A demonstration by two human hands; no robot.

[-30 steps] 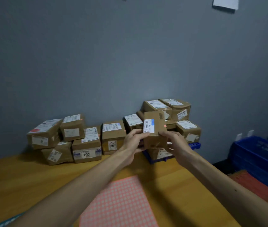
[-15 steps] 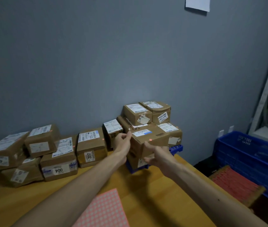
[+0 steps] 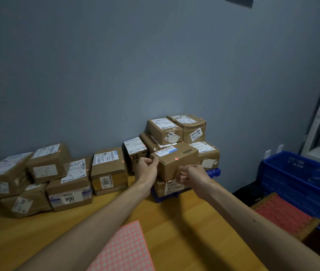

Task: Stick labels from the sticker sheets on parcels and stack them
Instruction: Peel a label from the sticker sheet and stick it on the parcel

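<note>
The cardboard parcel (image 3: 172, 169) bears an orange dot sticker (image 3: 176, 159) and sits against the right-hand stack (image 3: 192, 130) above the blue tray (image 3: 213, 171). The left hand (image 3: 147, 170) grips its left corner and the right hand (image 3: 190, 174) its lower front edge, fingers curled. Several boxes in the left pile (image 3: 73, 184) show dots too (not every face is visible), so labelling looks well along; the pink sticker sheet (image 3: 124, 249) lies on the table (image 3: 184, 222)
</note>
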